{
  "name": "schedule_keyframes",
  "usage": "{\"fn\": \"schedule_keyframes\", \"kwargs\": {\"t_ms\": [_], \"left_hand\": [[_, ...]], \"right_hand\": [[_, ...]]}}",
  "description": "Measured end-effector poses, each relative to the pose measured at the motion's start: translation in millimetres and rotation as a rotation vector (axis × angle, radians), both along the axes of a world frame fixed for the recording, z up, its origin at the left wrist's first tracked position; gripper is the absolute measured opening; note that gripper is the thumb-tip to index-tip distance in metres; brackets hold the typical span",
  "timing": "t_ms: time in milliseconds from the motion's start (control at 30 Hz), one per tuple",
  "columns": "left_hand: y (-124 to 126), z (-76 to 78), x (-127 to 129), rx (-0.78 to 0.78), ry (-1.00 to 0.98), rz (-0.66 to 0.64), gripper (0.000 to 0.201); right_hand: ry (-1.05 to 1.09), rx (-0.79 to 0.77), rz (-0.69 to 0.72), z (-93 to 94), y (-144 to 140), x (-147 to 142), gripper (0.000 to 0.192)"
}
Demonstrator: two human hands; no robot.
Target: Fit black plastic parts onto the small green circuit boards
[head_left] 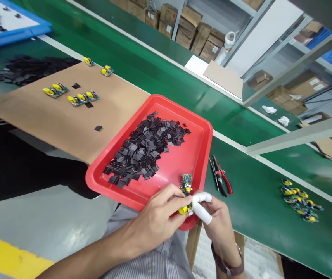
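A small green circuit board (186, 188) with yellow parts is held over the near corner of a red tray (195, 151). My left hand (157, 219) pinches it from the left. My right hand (214, 217), with white finger cots on two fingers, grips its lower yellow end from the right. A heap of small black flat pieces (147, 149) fills the tray's middle and far side.
Red-handled cutters (221, 176) lie on the green belt right of the tray, and several finished boards (298, 199) farther right. A brown board (67, 112) at left carries more yellow boards (83, 97). Black pieces (29, 69) are piled beyond it. A person's dark sleeve (14, 162) is at left.
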State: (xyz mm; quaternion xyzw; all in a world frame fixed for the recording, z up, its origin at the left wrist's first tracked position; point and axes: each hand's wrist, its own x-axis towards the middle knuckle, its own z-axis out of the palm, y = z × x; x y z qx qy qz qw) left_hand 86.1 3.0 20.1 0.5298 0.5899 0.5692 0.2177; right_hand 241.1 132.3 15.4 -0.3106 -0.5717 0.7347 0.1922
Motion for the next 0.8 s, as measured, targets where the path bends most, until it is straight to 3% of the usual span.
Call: {"fn": "schedule_keyframes", "kwargs": {"t_ms": [233,533,700,800], "left_hand": [[0,4.1,-2,-0.085,0.003,0.048,0.033],[0,9.4,-7,-0.059,0.002,-0.002,0.035],[-1,7.3,-5,-0.061,0.008,0.009,0.031],[-2,10.3,-6,-0.077,-0.012,0.021,0.03]], "right_hand": [[-0.017,0.134,0.053,6.3,3,0,0.008],[0.037,-0.023,0.041,-14.3,4,-2,0.004],[-0.006,0.112,0.013,-0.9,-2,-4,0.025],[0.008,0.208,0.019,9.4,-3,-5,0.019]]}}
